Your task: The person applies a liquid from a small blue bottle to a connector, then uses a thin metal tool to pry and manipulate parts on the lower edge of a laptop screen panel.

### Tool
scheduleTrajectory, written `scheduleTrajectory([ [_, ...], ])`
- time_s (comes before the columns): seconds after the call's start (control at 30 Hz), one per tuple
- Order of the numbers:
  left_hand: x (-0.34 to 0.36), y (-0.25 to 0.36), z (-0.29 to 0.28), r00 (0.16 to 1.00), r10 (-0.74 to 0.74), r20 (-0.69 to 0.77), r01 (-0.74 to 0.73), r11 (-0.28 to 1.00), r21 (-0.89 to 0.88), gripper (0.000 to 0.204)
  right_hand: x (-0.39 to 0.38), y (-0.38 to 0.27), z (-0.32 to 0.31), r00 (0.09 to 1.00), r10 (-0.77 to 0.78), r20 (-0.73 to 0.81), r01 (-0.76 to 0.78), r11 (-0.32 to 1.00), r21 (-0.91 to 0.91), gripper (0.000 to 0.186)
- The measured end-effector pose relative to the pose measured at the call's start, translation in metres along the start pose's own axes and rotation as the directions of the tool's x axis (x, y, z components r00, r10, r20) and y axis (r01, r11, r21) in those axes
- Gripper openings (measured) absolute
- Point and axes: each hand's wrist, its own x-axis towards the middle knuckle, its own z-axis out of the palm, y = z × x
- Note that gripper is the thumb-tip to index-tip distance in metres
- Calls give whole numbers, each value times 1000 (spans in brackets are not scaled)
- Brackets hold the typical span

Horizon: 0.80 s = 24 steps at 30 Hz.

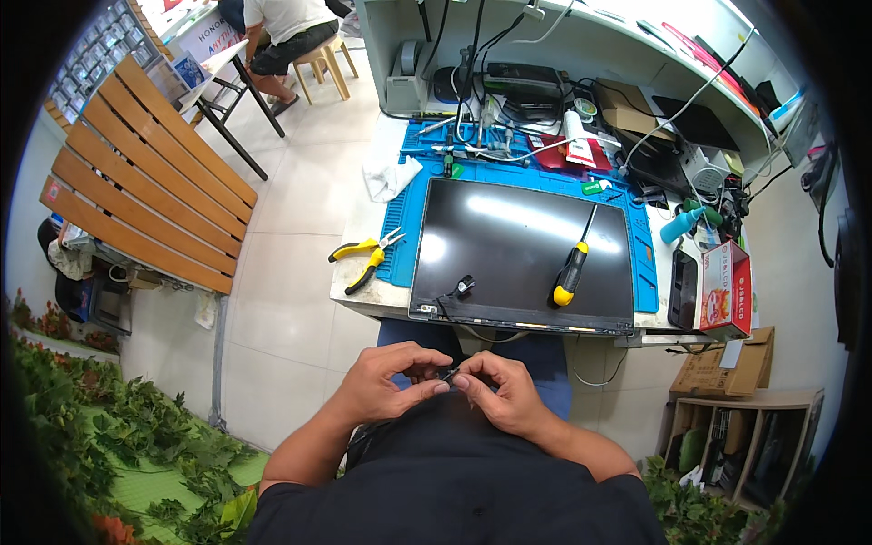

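In front of my body, below the bench edge, my left hand (391, 381) and my right hand (505, 392) meet with thumbs and fingers pinched. Between their fingertips is a small dark piece (448, 373), mostly covered, so its kind is unclear. Beyond them a black display panel (509, 254) lies face up on a blue repair mat (392, 247). On the panel rest a yellow-and-black screwdriver (569, 274) and, at its near left corner, a small black connector (465, 285) on a thin cable. Pliers (371, 258) with yellow-and-black handles lie open to the left of the panel.
A white cloth (392, 179) lies at the bench's left edge. On the right are a blue bottle (681, 225), a black phone-shaped object (682, 289) and a red-and-white box (727, 291). Tools and cables crowd the back. A slatted wooden bench (154, 173) and a seated person (286, 45) are farther left.
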Motion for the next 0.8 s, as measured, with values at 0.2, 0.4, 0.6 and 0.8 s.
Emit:
scheduleTrajectory([
  [0.2,-1,-7,-3,999,33,12,-33,999,-40,23,13,-3,1,992,-107,66,115,984,-137,14],
  [0.4,-12,-22,-5,1000,-5,-10,5,999,-33,24,21,-2,2,990,-11,141,39,979,-202,19],
  [0.6,-16,-25,-19,998,-53,-37,52,997,-49,19,32,-1,7,988,-13,152,43,980,-197,18],
  [0.8,-22,-41,-29,996,-47,-76,42,996,-74,19,38,-6,17,989,-82,126,113,957,-266,16],
])
